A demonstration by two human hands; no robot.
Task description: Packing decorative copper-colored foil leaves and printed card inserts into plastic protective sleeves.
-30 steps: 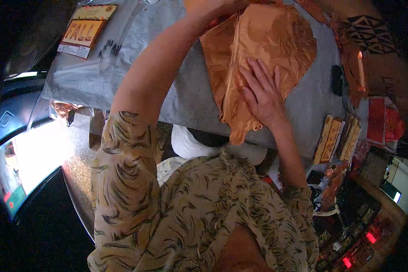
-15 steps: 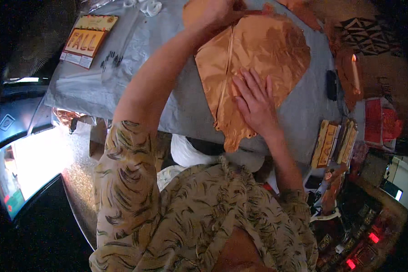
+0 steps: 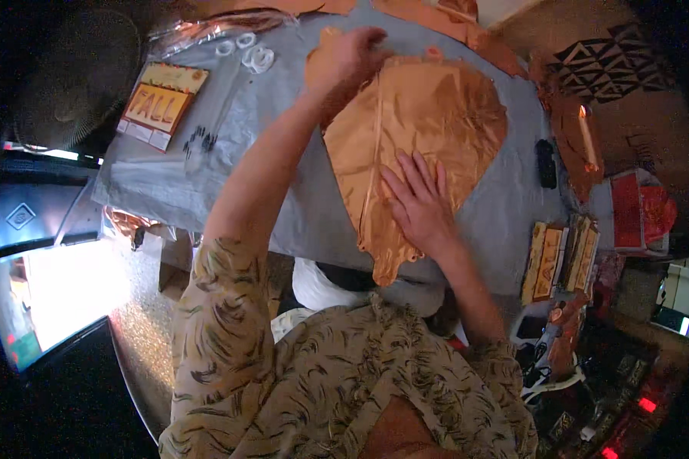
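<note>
A flat, uninflated orange-copper foil balloon (image 3: 436, 99) lies on the grey-covered table, with a long crease down its left side and a narrow tab at its near end. Spread flat on its lower middle is my right hand (image 3: 422, 205), fingers pointing away from me. My left hand (image 3: 354, 60) is over the far left part of the foil, its fingers reaching right and apart from the thumb. Nothing shows in its grasp, though the fingertips are slightly blurred.
On the table's left are an orange letter-balloon package (image 3: 155, 107), clear straws (image 3: 207, 115) and white ribbon rolls (image 3: 258, 59). More packages (image 3: 545, 260) sit at the right edge, near a dark object (image 3: 546, 164). Orange foil (image 3: 436, 21) lines the far edge.
My left hand has come off the foil's far edge and moved slightly left. My right hand stays flat on the balloon. The whole view has shifted, showing more of the far table.
</note>
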